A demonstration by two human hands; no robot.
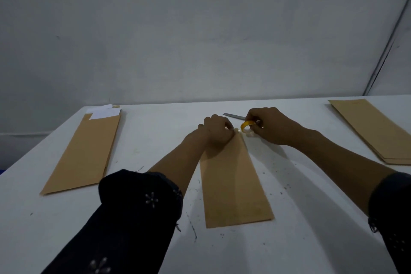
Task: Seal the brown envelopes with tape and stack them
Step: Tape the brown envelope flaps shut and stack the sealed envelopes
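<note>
Left hand [216, 130] is pinching the middle envelope's [234, 182] far end; right hand [270, 127] is gripping a tape roll [246, 126]. Scissors [233, 115] are lying behind, envelope piles sitting left [83, 153] and right [373, 129].

Dim grey wall [200, 29], white table [311, 240]

White table [311, 229] with scattered dark scuffs and specks near the front edge. Scissors [233, 115] lie flat toward the far edge, closed blades pointing left, handles hidden. Plain grey wall [200, 29] behind the table; a thin dark pole [387, 46] runs diagonally at upper right.
</note>
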